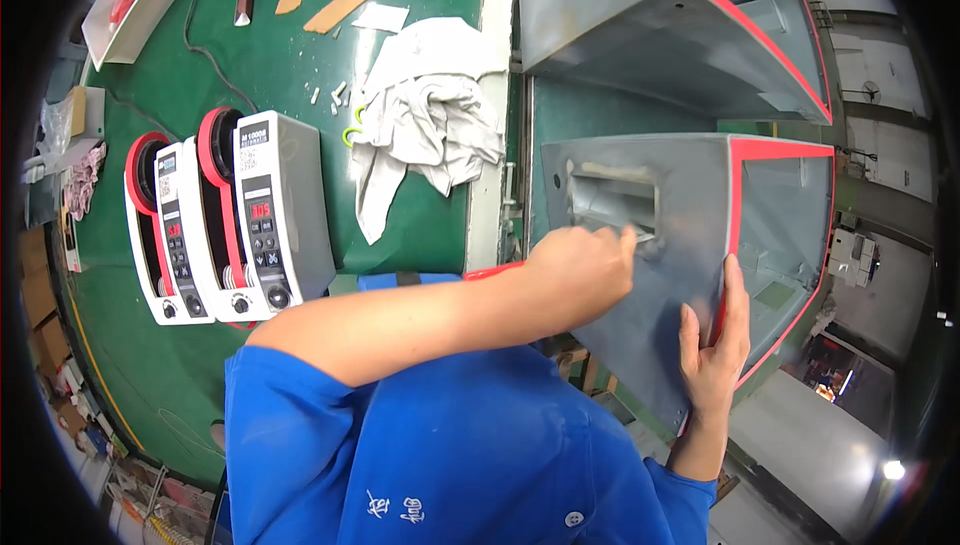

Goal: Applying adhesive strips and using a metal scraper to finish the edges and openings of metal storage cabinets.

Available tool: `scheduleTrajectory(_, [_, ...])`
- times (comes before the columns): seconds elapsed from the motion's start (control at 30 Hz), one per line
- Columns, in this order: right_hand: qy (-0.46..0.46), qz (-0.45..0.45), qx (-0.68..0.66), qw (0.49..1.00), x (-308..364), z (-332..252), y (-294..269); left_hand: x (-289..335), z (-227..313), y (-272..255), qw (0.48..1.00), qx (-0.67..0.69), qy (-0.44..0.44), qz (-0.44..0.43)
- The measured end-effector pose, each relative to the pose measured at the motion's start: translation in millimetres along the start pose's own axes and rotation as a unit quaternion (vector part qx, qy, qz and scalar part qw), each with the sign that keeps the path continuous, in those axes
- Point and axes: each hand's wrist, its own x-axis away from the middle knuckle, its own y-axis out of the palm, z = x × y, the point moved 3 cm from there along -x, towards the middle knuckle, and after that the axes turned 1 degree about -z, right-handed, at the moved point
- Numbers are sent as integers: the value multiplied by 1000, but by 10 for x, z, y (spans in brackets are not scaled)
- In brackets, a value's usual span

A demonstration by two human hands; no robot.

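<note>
A grey metal box (690, 180) with red tape (737, 210) along its open edges stands at my right, tilted in view. Its near face has a rectangular cut-out (615, 195) with a pale, rubbed-looking rim. My left hand (580, 275) is closed, fingers curled, with one fingertip at the lower right corner of the cut-out. Whatever those fingers hold, if anything, is hidden. Against the taped edge of the box lies my right hand (716, 355), fingers stretched out and thumb apart on the grey face. A bit of red shows between thumb and fingers.
Another grey metal box (610, 5) with red-taped edges stands beyond. On the green table are two tape dispensers (285, 205) (170, 245), a crumpled white cloth (430, 115), a green-handled tool (352, 135), cardboard scraps (340, 7) and a white tray (140, 5) holding red tape.
</note>
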Motion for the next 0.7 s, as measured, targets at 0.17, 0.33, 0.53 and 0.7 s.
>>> scheduleTrajectory(0.17, [-3, 6, 4, 1000, 7, 26, 7, -41, -17, 19, 1000, 11, -2, 8])
scheduleTrajectory(0.33, [-7, 0, 1, 1000, 8, 15, 21, -67, -7, 64, 1000, 16, -2, 12])
scheduleTrajectory(0.53, [0, 6, -4, 1000, -9, 52, 27, -37, -40, 15, 999, 18, -18, 39])
scheduleTrajectory(0.7, [12, -1, -18, 1000, 15, 41, 5, 12, -58, 42, 999, 23, -28, 6])
